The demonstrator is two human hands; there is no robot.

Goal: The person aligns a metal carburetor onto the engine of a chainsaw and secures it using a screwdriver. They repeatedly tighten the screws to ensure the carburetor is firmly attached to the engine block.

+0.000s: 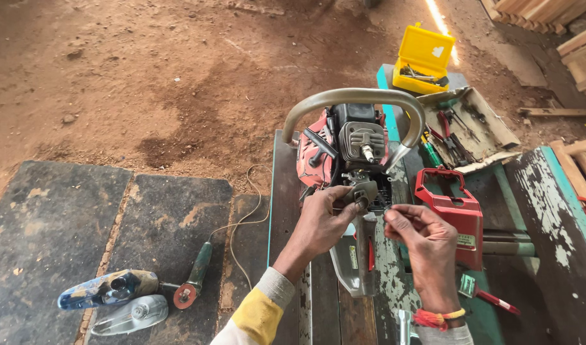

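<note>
Two hands worked just above the near edge of the tabletop (331,313), a worn bench of dark planks with flaking teal paint. One left hand (321,223), its sleeve cuffed in yellow, was closed around a small grey engine part (363,191) at the rear of the single chainsaw (350,150). One right hand (427,243), with a red and yellow thread band at the wrist, had thumb and fingertips pinched together just beside that part; whatever it pinched was too small to tell. The chainsaw sat in the middle of the tabletop, its cover off, the finned cylinder bare and one curved grey handlebar (357,97) arching over it. One red engine cover (449,204) lay just right of the hands, and one red-handled tool (491,297) lay near it.

Two containers stood at the far end. One yellow plastic case (424,57) stood open with small metal bits inside. One torn cardboard box (475,128) held several pliers and screwdrivers.

On the dark mats (101,230) to the left lay one angle grinder (194,281) with its cord, beside two bottles (114,300), one blue, one clear.
</note>
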